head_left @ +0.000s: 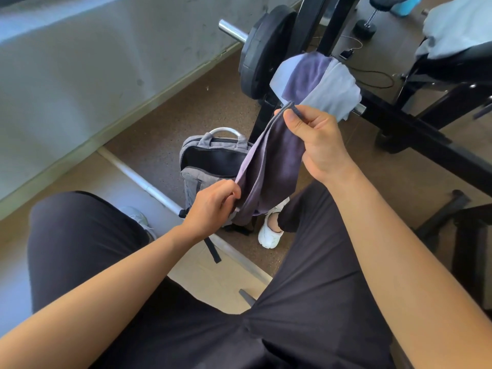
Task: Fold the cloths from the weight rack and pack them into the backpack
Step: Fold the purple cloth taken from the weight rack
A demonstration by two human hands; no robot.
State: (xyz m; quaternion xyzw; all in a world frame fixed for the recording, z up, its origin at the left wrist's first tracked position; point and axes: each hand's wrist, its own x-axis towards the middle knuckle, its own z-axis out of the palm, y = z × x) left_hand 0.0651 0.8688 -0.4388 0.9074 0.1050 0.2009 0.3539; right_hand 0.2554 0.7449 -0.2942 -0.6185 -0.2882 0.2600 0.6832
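A dark purple cloth (269,161) hangs doubled between my hands. My right hand (316,139) pinches its top edge between thumb and fingers. Lower down, my left hand (213,203) pinches its side edge. Behind the cloth, a grey backpack (198,166) stands on the floor with its top open. More cloths, pale blue (335,89) and purple (306,75), drape over a peg of the black weight rack (399,123) just beyond my right hand.
A black weight plate (262,51) on a chrome bar stands behind the backpack. A white pipe (141,182) lies along the floor by the wall. A bench (458,59) with a pale cloth is at top right. My legs fill the foreground.
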